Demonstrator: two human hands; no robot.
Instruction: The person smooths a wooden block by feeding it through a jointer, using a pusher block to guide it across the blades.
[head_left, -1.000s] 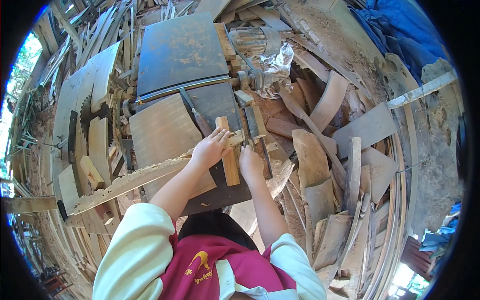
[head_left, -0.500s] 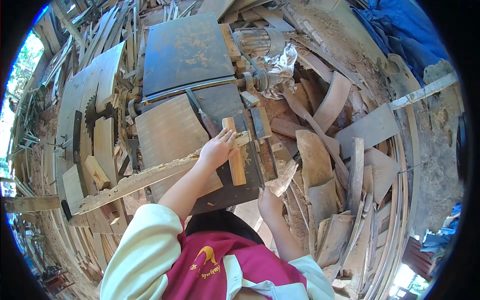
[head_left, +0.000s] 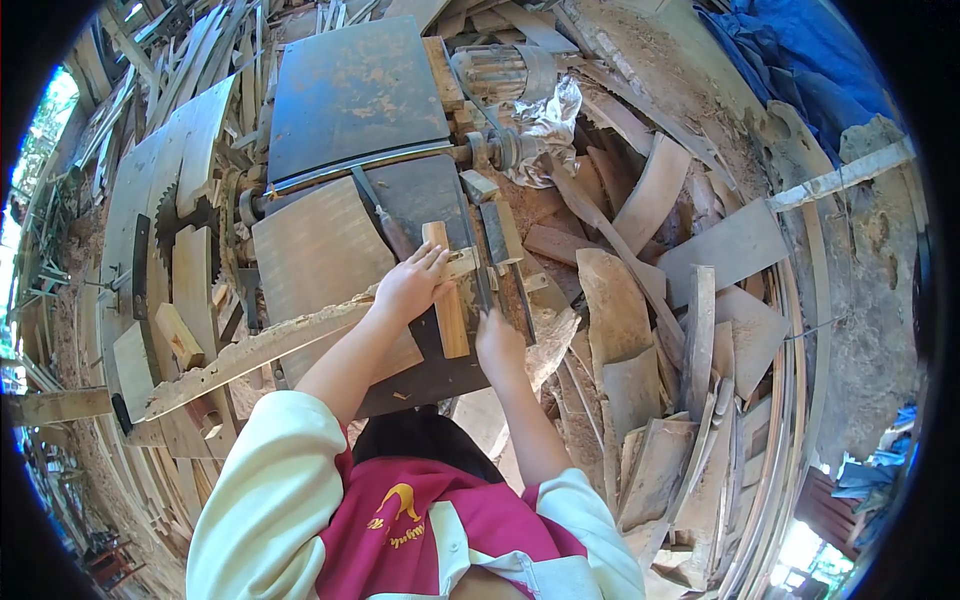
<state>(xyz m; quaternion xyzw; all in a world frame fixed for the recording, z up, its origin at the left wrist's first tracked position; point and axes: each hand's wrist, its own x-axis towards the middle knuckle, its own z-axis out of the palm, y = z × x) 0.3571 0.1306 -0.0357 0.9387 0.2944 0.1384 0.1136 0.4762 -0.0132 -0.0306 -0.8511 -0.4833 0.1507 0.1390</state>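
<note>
While the left hand [head_left: 408, 285] is pressing flat, fingers spread, on the wooden block [head_left: 446, 295], the right hand [head_left: 499, 345] is gripping the machine table's [head_left: 420, 200] edge beside it.

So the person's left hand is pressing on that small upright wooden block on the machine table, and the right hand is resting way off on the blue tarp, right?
Not quite. The left hand does press on the wooden block on the machine table, but the right hand is not on the blue tarp; it is at the table's near edge, beside the block. The head view shows it.
</note>
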